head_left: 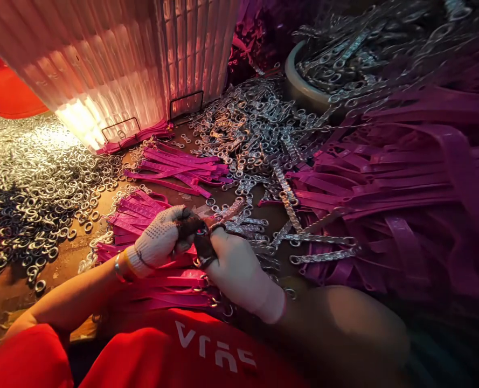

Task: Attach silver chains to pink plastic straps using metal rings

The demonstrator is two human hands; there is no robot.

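My left hand (156,240), in a white dotted glove with blackened fingertips, is closed in a pinch in front of my body. Against its fingertips, my right hand (239,272), gloved the same way, is closed too. A short twisted metal chain (231,210) sticks out up and right from my right fingers. Between the fingertips a bit of metal glints, mostly hidden by the dark fingers; what the left fingers pinch cannot be made out. Pink straps (166,283) with metal rings at their ends lie under both hands. More pink straps (136,215) lie just beyond my left hand.
Loose metal rings (41,183) are heaped at the left, short chains (247,124) at the back. A round tub (293,70) brims with chains. Pink straps (384,188) pile up at the right. A ribbed translucent panel (113,64) stands behind; an orange container (8,86) is beside it.
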